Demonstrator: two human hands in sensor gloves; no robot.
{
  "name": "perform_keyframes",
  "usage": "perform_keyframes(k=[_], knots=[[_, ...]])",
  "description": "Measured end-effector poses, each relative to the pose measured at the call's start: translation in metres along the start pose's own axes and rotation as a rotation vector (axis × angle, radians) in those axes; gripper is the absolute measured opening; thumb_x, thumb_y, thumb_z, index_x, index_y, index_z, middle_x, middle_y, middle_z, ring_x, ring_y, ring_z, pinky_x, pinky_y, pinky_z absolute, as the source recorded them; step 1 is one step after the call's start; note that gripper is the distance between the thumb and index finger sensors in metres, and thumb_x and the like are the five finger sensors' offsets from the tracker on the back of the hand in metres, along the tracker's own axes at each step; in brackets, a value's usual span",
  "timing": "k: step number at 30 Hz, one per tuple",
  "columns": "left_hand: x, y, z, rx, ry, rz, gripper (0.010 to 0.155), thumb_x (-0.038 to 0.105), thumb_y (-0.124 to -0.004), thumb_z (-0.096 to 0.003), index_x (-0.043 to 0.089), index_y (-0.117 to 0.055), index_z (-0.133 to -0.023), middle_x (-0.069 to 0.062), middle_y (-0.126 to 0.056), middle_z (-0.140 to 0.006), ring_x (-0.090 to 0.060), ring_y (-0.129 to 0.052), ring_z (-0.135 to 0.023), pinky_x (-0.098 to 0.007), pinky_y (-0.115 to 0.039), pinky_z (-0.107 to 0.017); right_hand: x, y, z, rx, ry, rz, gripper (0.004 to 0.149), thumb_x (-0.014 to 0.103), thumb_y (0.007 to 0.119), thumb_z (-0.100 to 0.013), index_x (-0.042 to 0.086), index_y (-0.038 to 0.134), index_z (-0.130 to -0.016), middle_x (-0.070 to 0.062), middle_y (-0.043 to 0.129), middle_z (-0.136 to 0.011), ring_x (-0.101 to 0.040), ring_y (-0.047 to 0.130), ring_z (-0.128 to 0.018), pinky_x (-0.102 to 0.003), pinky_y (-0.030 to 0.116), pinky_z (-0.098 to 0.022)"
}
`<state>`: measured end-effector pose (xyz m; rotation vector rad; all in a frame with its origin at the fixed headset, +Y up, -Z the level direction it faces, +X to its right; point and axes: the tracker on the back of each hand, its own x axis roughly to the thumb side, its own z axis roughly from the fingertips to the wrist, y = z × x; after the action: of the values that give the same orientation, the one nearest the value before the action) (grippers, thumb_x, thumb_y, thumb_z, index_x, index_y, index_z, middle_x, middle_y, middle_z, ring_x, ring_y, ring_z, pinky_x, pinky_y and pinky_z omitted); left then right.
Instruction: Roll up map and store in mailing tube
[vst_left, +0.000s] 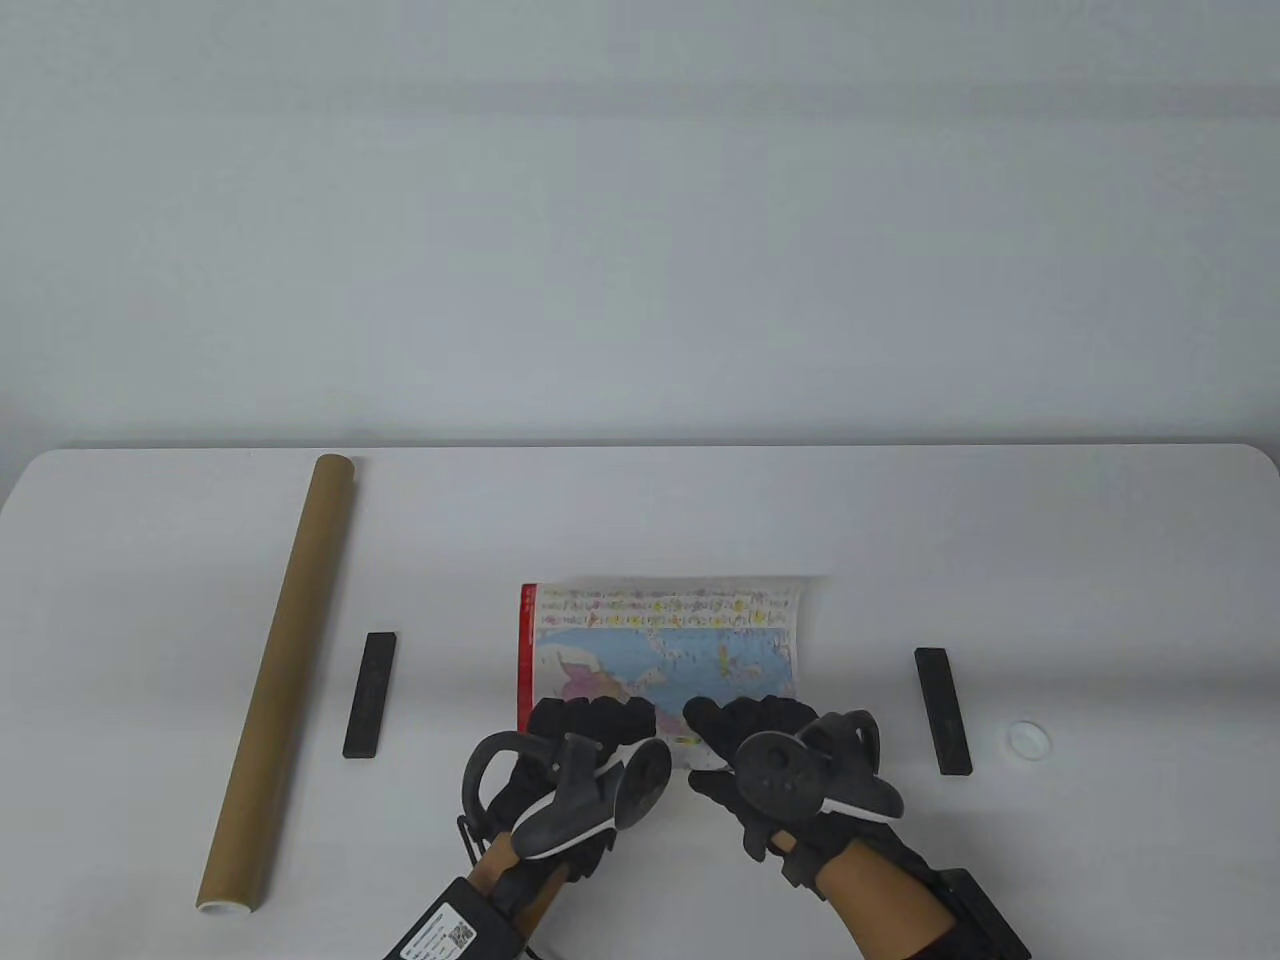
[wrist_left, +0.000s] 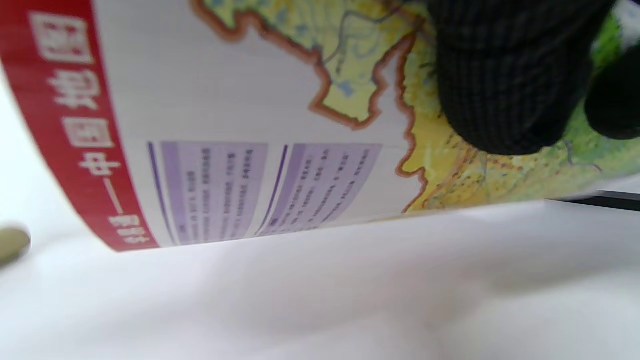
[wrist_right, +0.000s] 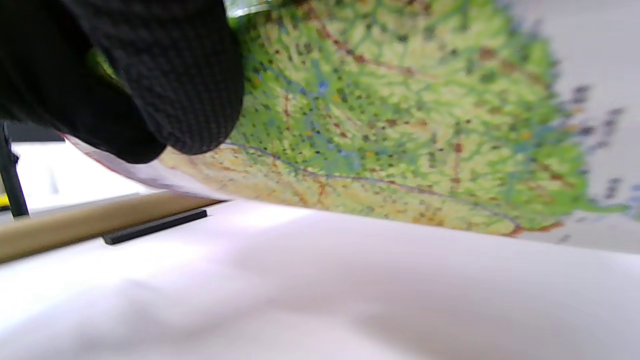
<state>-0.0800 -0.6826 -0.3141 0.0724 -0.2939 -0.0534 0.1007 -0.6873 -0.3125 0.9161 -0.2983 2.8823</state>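
The map (vst_left: 660, 650) lay near the front middle of the white worktop (vst_left: 640, 510), its red title band along the left edge and its near edge covered by both gloved hands. The left hand (vst_left: 575, 765) rested on the near left part of the sheet and the right hand (vst_left: 775, 770) on the near right part, side by side, each with a tracker on its back. In the left wrist view, dark fingers (wrist_left: 505, 80) pressed on the printed face of the map (wrist_left: 300, 125), and the paper under them curved up off the worktop (wrist_left: 320, 290) into a rounded bend, so the near edge was lifted and curling. The right wrist view showed the same: fingers (wrist_right: 165, 75) on the green printed area of the map (wrist_right: 400, 125), the sheet arched above the worktop (wrist_right: 320, 290). Whether the thumbs were tucked under the paper could not be told. The brown mailing tube (vst_left: 280, 680) lay well to the left, running from front to back, its near end open. A black bar (vst_left: 370, 695) lay between tube and map, another black bar (vst_left: 943, 710) lay to the right of the map, and a small white cap (vst_left: 1028, 738) sat just beyond that.
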Motion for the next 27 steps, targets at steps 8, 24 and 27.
perform_keyframes(k=[8,24,27], knots=[[-0.021,-0.014,-0.01,-0.307,-0.014,0.374,0.052,0.066,-0.092,-0.0343,0.041,-0.088,-0.08,0.011,-0.096,-0.05,-0.009,-0.1,-0.038,-0.035,-0.082,-0.059,0.018,-0.004,0.003,-0.068,-0.063,0.278,0.069,0.043,0.096,-0.043,0.012,0.074,-0.101,-0.005,0.087,-0.073,-0.032,0.093,-0.06,-0.062,0.069,-0.06],[0.023,0.006,0.017,0.224,-0.083,-0.181,0.07,0.066,-0.086,-0.0345,0.047,-0.066,-0.098,0.009,-0.078,-0.091,-0.018,-0.088,-0.083,-0.044,-0.062,-0.078,-0.024,0.007,-0.003,0.139,0.144,-0.296,0.053,0.042,0.092,-0.048,0.008,0.086,-0.089,-0.003,0.092,-0.056,-0.027,0.096,-0.04,-0.056,0.078,-0.046],[0.021,0.004,0.016,0.238,-0.07,-0.188,0.067,0.068,-0.087,-0.0312,0.046,-0.072,-0.093,0.011,-0.085,-0.08,-0.014,-0.094,-0.07,-0.04,-0.069,-0.072,-0.022,0.008,-0.002,0.107,0.116,-0.271,0.055,0.042,0.092,-0.048,0.008,0.085,-0.091,-0.004,0.092,-0.059,-0.028,0.096,-0.043,-0.057,0.077,-0.048]])
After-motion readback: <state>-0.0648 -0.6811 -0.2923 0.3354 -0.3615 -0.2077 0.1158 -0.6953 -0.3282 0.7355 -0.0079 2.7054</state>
